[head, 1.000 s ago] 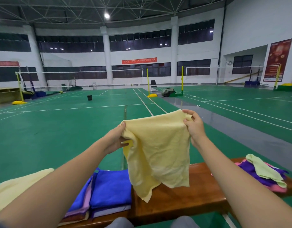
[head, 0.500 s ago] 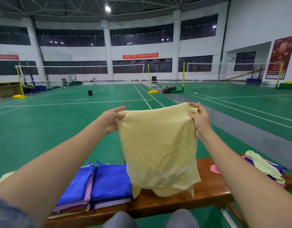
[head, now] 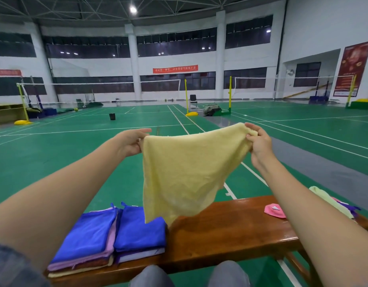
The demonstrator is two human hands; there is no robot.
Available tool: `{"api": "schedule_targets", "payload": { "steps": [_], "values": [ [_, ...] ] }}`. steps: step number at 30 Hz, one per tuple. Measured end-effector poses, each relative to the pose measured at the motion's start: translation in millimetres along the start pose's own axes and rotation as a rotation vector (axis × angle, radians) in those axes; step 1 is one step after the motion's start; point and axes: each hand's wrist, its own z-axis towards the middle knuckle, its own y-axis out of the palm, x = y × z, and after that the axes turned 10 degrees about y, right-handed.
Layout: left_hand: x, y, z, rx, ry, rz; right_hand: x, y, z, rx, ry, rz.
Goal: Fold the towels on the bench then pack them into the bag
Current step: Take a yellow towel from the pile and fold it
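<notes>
A pale yellow towel [head: 183, 170] hangs in the air above the wooden bench [head: 230, 230]. My left hand [head: 131, 141] pinches its top left corner and my right hand [head: 258, 141] pinches its top right corner, arms stretched forward. The towel's lower edge dangles just over the bench. Two stacks of folded towels [head: 108, 239], blue on top with purple and cream below, lie on the bench's left part. A loose heap of unfolded towels [head: 332, 204], pale green, pink and purple, sits at the right end, partly hidden by my right arm. No bag is in view.
My knees [head: 189, 275] show at the bottom edge, close to the bench. Beyond the bench lies green court floor [head: 54, 158] with white lines, net posts [head: 186, 96] and a small black bin [head: 112, 116] far off.
Both hands have spread wider apart and pulled the towel's top edge taut. The towel's lower part has lifted and now hangs free above the bench.
</notes>
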Motion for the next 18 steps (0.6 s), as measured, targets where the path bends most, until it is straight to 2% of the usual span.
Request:
{"api": "schedule_targets", "payload": {
  "steps": [7, 12, 18],
  "values": [
    [-2.5, 7.0, -2.0, 0.047, 0.105, -0.018, -3.2, -5.7, -0.9, 0.04, 0.038, 0.136],
    [-0.1, 4.3, 0.6, 0.108, 0.196, -0.046, -1.0, -8.1, 3.6, 0.038, 0.007, 0.082],
    [0.5, 0.9, -3.4, 0.087, 0.153, -0.04, -5.5, -10.9, 4.0, 0.029, 0.009, 0.054]
  ]
}}
